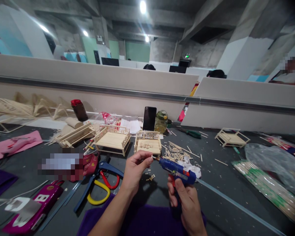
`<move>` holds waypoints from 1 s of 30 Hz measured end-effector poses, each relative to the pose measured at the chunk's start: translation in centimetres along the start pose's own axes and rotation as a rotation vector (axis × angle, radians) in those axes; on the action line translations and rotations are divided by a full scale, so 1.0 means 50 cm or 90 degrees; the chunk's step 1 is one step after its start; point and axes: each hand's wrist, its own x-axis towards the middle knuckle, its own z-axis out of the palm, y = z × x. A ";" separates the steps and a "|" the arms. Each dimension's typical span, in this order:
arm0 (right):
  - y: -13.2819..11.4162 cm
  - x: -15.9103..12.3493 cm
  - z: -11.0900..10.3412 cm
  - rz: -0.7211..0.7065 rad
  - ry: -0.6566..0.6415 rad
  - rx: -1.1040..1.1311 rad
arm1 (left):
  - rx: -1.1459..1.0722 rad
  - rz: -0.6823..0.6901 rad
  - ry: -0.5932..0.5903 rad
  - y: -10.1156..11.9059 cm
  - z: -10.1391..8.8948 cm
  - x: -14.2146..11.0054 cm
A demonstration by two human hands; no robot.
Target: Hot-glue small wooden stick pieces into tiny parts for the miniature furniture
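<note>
My right hand (186,200) is wrapped round the grip of a blue hot glue gun (175,169), with fingers at its red trigger. A long clear glue stick (236,200) trails from the gun's back end. My left hand (137,167) is closed in a pinch on a small pale piece (152,156), right at the gun's nozzle; its exact shape is too small to tell. Just behind stands a small wooden stick model (147,144) with little wooden bits lying on its deck. Another, larger stick model (113,139) is to its left.
Cut sticks (178,152) lie scattered right of the models. Red-and-yellow-handled scissors (105,183), blue-handled pliers (88,186) and a magenta power strip (36,209) are at left. A phone (149,118) leans by a jar (161,122). Bagged sticks (267,186) lie right.
</note>
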 end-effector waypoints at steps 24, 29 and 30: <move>0.004 0.002 -0.003 -0.005 -0.023 0.008 | -0.024 -0.008 0.015 0.001 0.002 -0.001; 0.005 0.002 -0.003 -0.003 -0.020 0.014 | -0.026 -0.005 0.015 -0.001 0.003 -0.001; 0.004 0.002 -0.003 -0.002 -0.020 0.016 | -0.027 -0.004 0.014 -0.001 0.002 0.000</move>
